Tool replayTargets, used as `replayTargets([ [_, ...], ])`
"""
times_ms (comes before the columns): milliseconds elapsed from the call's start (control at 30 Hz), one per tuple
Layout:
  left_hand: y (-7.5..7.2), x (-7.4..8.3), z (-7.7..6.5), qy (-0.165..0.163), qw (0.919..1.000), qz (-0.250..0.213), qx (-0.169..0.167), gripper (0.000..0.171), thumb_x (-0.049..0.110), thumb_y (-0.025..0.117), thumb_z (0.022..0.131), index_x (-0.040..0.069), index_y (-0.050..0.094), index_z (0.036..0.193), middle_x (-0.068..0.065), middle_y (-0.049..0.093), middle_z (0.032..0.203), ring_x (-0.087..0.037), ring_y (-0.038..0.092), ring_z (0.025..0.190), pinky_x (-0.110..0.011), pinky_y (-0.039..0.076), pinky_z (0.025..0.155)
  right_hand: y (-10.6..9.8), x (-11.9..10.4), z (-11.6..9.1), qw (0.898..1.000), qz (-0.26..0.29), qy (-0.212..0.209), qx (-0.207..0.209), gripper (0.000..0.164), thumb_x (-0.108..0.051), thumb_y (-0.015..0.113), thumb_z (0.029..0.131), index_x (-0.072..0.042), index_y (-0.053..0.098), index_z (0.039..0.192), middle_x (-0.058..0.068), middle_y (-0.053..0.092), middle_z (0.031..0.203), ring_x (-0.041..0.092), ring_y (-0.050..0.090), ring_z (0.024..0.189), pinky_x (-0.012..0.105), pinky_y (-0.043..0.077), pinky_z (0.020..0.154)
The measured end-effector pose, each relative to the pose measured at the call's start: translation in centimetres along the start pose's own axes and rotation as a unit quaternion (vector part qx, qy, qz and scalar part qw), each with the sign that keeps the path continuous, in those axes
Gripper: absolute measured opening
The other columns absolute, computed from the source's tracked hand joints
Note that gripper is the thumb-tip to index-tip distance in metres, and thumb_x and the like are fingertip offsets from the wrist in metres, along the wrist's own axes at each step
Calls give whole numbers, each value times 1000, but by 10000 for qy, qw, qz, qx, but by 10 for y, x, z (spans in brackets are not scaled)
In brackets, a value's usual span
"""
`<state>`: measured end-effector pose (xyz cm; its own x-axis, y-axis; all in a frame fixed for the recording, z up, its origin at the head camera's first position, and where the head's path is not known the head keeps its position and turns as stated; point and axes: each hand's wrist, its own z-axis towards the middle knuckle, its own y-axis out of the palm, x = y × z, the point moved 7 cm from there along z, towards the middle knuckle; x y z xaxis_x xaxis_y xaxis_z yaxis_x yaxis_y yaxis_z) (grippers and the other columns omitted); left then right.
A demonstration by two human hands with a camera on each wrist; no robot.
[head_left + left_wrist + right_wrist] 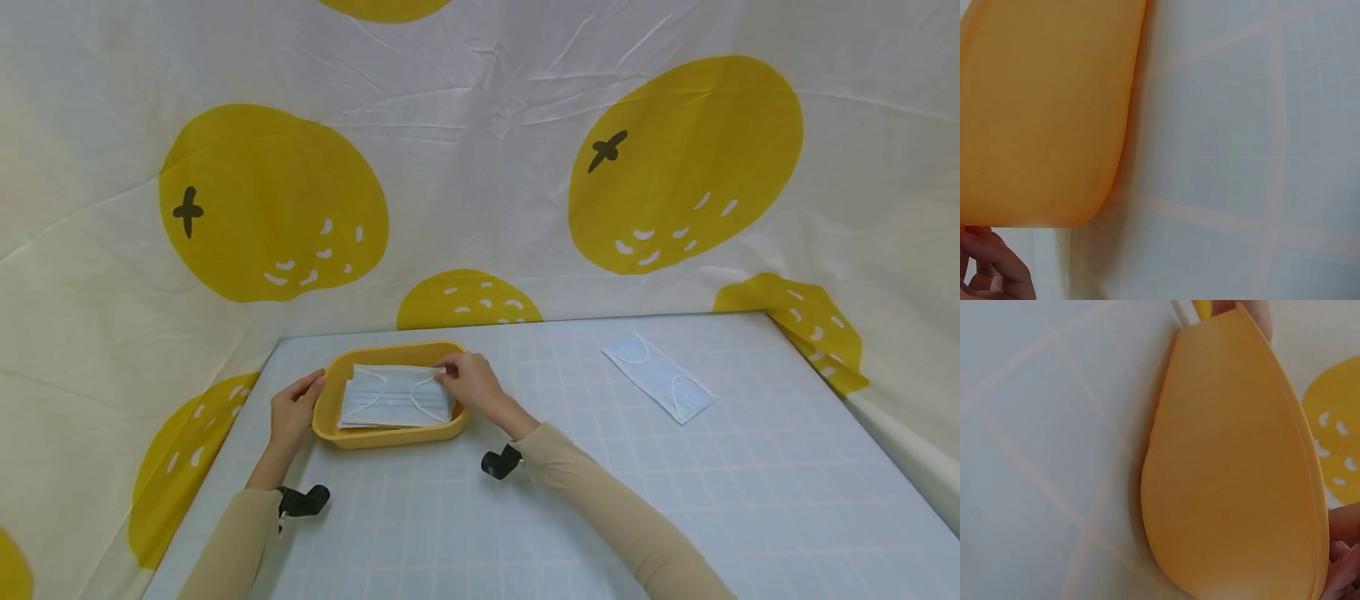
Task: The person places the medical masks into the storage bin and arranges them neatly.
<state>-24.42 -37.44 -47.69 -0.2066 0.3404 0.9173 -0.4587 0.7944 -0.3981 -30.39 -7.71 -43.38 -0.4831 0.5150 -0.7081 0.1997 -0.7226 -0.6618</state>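
A yellow plastic tray (397,435) with rounded corners stands on the table, toward its back left. Inside it lies a stack of light blue face masks (397,398), white ear loops showing on the top one. My left hand (296,410) grips the tray's left end, thumb and fingers at the rim; in the left wrist view its curled fingers (994,265) touch the tray wall (1041,125). Over the tray's right end, my right hand (474,385) pinches the top mask near its upper right corner. In the right wrist view the tray wall (1235,450) hides that mask.
Another blue face mask (660,377) lies flat and slanted on the table at the right. The table (570,517) has a pale blue checked cover. Behind and beside it hangs a white curtain (480,208) with yellow fruit prints.
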Motion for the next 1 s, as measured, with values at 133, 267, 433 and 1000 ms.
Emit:
replayTargets([
  [133, 0, -1, 1, -48, 10000, 42, 0, 47, 41, 55, 96, 11, 59, 132, 6, 61, 113, 11, 52, 80, -10, 48, 63, -1, 0, 0, 10000, 76, 16, 34, 19, -11, 67, 90, -7, 73, 107, 7, 70, 91, 13, 55, 75, 18, 46, 65],
  [267, 0, 0, 1, -32, 9999, 106, -43, 48, 41, 53, 97, 11, 58, 134, -7, 59, 127, 11, 51, 82, -9, 48, 65, -2, 0, -1, 9996, 272, -4, 102, 18, -6, 66, 89, -7, 73, 106, 8, 72, 102, 17, 64, 85, 25, 54, 77],
  [433, 0, 1, 0, -67, 9999, 116, -101, 49, 41, 53, 97, 11, 57, 135, -10, 57, 130, 11, 50, 83, -8, 47, 66, -4, 1, -3, 9989, 420, -77, 205, 21, -2, 66, 88, -6, 71, 108, 10, 72, 107, 22, 67, 96, 38, 53, 90],
  [1000, 0, 4, -2, -23, 9998, 190, -71, 49, 40, 52, 98, 8, 56, 134, -15, 55, 134, 11, 49, 83, -6, 46, 66, -18, -4, -17, 9946, 893, -442, 283, 20, 4, 62, 88, -5, 72, 104, 13, 72, 105, 23, 64, 99, 34, 54, 86],
])
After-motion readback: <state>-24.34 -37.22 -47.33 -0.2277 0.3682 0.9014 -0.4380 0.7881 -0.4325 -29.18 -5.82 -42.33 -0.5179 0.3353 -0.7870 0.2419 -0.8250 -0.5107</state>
